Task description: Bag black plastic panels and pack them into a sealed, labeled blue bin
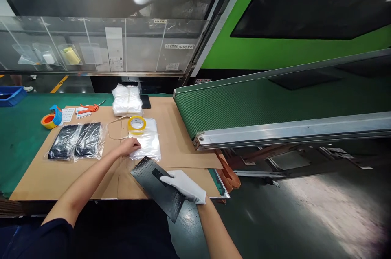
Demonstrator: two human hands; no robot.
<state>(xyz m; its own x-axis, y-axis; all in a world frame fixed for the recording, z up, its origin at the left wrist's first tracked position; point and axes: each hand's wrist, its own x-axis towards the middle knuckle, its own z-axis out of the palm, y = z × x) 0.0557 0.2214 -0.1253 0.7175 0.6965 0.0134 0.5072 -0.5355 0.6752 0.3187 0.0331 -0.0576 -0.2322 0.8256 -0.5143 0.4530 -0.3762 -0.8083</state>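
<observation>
My right hand, in a white glove, grips a flat black panel with rows of small holes near both ends. The panel is tilted over the table's front edge, its near corner past the edge. My bare left hand is closed at the left side of a stack of clear plastic bags, its fingertips pinching a bag there. A roll of yellow-edged tape lies on top of that stack. To the left, two dark panels in clear bags rest side by side on the cardboard.
A green conveyor belt rises to the right, carrying a dark panel. Behind my left hand are a bundle of folded bags and a black phone. Further left lie an orange-handled tool, a blue tape dispenser and a blue bin.
</observation>
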